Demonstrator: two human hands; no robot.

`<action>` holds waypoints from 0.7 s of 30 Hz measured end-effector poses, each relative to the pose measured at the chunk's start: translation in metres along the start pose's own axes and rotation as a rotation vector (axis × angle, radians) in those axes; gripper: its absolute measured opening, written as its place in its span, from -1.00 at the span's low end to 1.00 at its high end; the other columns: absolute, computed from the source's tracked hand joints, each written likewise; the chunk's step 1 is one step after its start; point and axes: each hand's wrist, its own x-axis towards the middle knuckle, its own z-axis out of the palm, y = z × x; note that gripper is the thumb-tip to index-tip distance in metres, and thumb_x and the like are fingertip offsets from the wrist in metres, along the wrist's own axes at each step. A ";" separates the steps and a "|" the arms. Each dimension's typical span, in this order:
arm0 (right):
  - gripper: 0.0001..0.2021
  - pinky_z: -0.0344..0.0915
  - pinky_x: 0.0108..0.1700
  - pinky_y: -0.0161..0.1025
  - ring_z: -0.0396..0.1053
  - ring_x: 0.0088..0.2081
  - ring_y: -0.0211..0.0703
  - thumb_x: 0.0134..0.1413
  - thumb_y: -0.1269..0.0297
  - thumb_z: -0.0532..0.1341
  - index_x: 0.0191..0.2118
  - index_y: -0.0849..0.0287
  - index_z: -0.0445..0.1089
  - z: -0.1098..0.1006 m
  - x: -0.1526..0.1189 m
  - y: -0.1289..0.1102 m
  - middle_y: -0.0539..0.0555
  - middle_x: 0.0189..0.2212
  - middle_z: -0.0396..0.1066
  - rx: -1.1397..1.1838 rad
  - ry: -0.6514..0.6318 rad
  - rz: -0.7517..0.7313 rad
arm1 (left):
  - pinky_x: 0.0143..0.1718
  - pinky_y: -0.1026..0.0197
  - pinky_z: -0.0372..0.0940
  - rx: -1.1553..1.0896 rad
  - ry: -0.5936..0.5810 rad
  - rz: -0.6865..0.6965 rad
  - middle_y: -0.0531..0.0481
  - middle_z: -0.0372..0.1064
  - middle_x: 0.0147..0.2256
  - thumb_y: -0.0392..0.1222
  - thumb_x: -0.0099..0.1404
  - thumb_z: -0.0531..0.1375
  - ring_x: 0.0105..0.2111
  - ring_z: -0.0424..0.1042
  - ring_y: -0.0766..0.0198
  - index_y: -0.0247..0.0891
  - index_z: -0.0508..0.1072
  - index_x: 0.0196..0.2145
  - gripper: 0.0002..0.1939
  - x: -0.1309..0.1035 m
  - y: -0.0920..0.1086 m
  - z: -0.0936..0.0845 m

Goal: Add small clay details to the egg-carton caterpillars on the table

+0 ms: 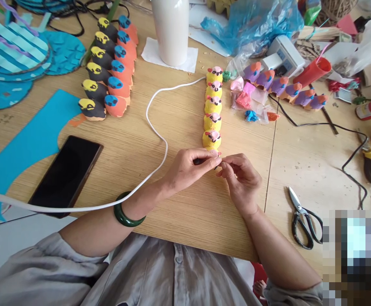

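My left hand [185, 170] is closed, with a dark lump that looks like black modelling clay [198, 161] showing under its fingers. My right hand [242, 180] is pinched, its fingertips meeting those of the left; a tiny dark bit shows just below them, and whatever lies between the tips is too small to make out. Both hands are at the near end of a row of yellow egg-carton cups [212, 122] topped with pink clay, black marks and small red pieces. The nearest cup is mostly hidden behind my fingers.
Black-and-yellow cups [98, 72] and orange-and-blue cups [119, 87] stand left; purple-and-orange cups [279, 86] stand right. A white cable [155, 100] crosses my left forearm. Nearby are a phone [67, 174], scissors [303, 219], clay packets [246, 95], a white cylinder [171, 32] and blue card [29, 146].
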 end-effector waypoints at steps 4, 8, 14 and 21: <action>-0.91 0.48 -0.38 -0.31 0.45 -0.44 -0.34 0.31 0.30 0.29 -0.12 0.02 0.55 0.000 0.000 -0.002 -0.01 -0.26 0.49 0.023 -0.015 0.022 | -0.20 0.25 0.38 -0.014 -0.015 -0.017 -0.01 0.63 -0.29 -0.02 0.37 0.27 -0.22 0.56 0.21 -0.24 0.67 -0.31 -0.74 0.001 0.000 -0.001; -0.85 0.50 -0.36 -0.31 0.47 -0.43 -0.34 0.33 0.27 0.28 -0.04 0.00 0.53 0.000 0.000 -0.003 -0.01 -0.24 0.50 0.030 -0.001 0.051 | -0.21 0.27 0.38 -0.030 0.003 -0.037 0.00 0.63 -0.31 -0.02 0.36 0.28 -0.25 0.56 0.24 -0.24 0.66 -0.33 -0.74 0.001 0.001 0.000; -0.88 0.49 -0.37 -0.34 0.46 -0.42 -0.37 0.30 0.35 0.30 -0.10 0.02 0.54 0.000 0.000 -0.002 -0.03 -0.25 0.48 0.051 -0.017 0.021 | -0.15 0.26 0.37 -0.026 -0.017 -0.040 -0.02 0.63 -0.29 -0.02 0.35 0.28 -0.19 0.56 0.20 -0.27 0.67 -0.30 -0.73 0.000 0.001 -0.001; -0.96 0.47 -0.41 -0.35 0.45 -0.43 -0.36 0.30 0.35 0.30 -0.17 0.08 0.51 0.000 0.001 -0.001 -0.02 -0.28 0.46 0.038 -0.013 0.006 | -0.17 0.29 0.33 -0.018 -0.038 -0.121 -0.01 0.61 -0.27 0.00 0.39 0.23 -0.20 0.54 0.23 -0.31 0.65 -0.32 -0.67 -0.001 0.006 -0.001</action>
